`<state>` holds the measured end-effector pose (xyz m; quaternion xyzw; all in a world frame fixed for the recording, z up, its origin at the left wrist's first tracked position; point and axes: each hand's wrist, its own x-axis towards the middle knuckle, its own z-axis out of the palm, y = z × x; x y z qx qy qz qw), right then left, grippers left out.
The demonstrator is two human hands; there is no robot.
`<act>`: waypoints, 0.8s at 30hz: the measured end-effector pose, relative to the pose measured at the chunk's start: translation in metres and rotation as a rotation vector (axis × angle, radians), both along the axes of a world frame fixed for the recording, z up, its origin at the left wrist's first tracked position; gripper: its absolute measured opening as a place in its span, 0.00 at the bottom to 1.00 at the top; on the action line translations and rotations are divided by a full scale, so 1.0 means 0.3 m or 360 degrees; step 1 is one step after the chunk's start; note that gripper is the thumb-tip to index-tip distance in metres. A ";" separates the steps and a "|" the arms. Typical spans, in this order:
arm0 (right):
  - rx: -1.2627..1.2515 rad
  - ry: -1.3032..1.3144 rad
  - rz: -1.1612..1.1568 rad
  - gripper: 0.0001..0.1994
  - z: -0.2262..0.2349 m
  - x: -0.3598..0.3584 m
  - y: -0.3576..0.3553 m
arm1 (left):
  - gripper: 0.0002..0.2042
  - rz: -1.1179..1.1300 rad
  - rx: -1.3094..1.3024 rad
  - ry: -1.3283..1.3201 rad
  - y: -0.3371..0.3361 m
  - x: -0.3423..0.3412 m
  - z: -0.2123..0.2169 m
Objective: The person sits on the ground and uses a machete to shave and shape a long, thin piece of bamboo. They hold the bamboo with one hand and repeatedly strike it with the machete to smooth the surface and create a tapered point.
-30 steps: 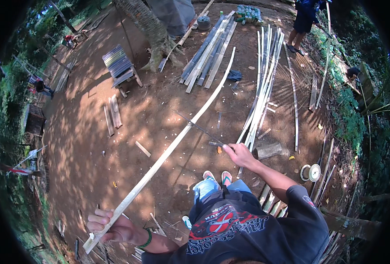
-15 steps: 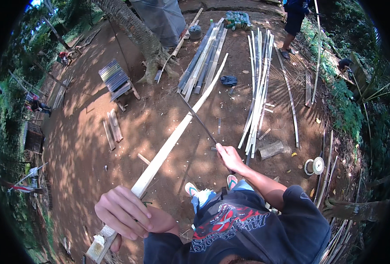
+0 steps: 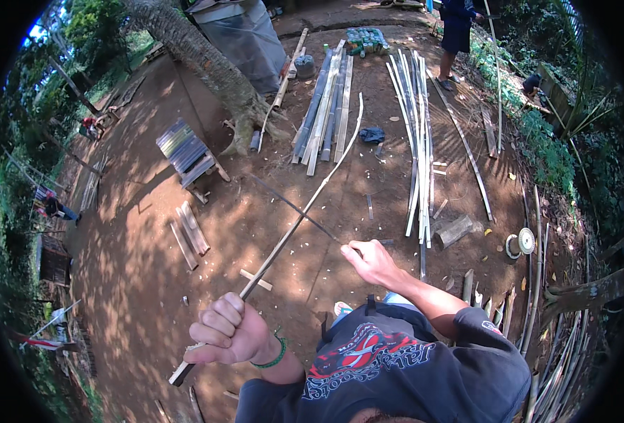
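Observation:
My left hand (image 3: 229, 331), with a green cord on its wrist, is closed round a long bamboo strip (image 3: 278, 248) near its close end. From there the strip slants up and away to the right, its narrow edge turned towards me. In my right hand (image 3: 374, 264) is a long-bladed knife (image 3: 273, 192), its handle hidden in the closed fingers. The thin dark blade points up to the left and crosses the strip about midway. Whether blade and strip touch, I cannot tell.
Split bamboo lies in two piles ahead, a left pile (image 3: 324, 106) and a right pile (image 3: 417, 141). A slatted wooden stand (image 3: 185, 151) is at left, near a tree trunk (image 3: 206, 63). A log (image 3: 454, 230) and a spool (image 3: 525, 241) lie right. Another person (image 3: 456, 35) stands far right.
My left hand has turned over and moved up and right, and the strip has rolled from its broad pale face onto its edge. The knife has moved left and down across the strip.

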<state>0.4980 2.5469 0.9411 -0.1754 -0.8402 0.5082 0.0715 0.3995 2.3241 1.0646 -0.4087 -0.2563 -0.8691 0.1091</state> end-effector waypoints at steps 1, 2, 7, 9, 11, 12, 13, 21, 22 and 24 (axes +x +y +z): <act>0.0032 0.0083 0.0107 0.24 0.026 -0.007 -0.054 | 0.28 0.0019 0.0031 -0.0080 -0.018 -0.014 -0.003; 0.0068 0.0161 0.0208 0.23 0.035 -0.010 -0.097 | 0.28 0.0031 0.0066 -0.0164 -0.029 -0.023 -0.013; 0.0278 0.0095 -0.0094 0.27 -0.185 -0.114 0.130 | 0.25 -0.0044 0.0023 -0.0074 -0.095 -0.020 0.002; 0.0180 -0.0250 -0.0332 0.30 -0.269 -0.141 0.214 | 0.25 -0.0023 -0.0205 -0.0099 -0.071 -0.064 -0.066; 0.0414 -0.0341 -0.0354 0.33 -0.228 -0.151 0.210 | 0.24 0.0082 -0.0255 -0.0125 -0.048 -0.088 -0.077; 0.0308 -0.0286 -0.0373 0.32 -0.198 -0.159 0.161 | 0.24 0.0056 -0.0207 -0.0092 -0.083 -0.077 -0.068; 0.0257 -0.0277 -0.0355 0.31 -0.162 -0.152 0.097 | 0.24 0.0029 -0.0158 -0.0059 -0.125 -0.070 -0.056; 0.0827 0.0094 -0.0148 0.29 -0.234 -0.108 0.226 | 0.25 -0.0047 -0.0055 0.0010 -0.076 0.003 0.016; 0.0798 -0.0161 -0.0288 0.31 -0.312 -0.073 0.352 | 0.25 -0.0068 -0.0087 0.0010 -0.078 0.037 0.021; 0.0724 -0.0613 -0.0624 0.35 -0.383 -0.084 0.537 | 0.25 -0.0152 -0.0137 0.0082 -0.049 0.028 0.038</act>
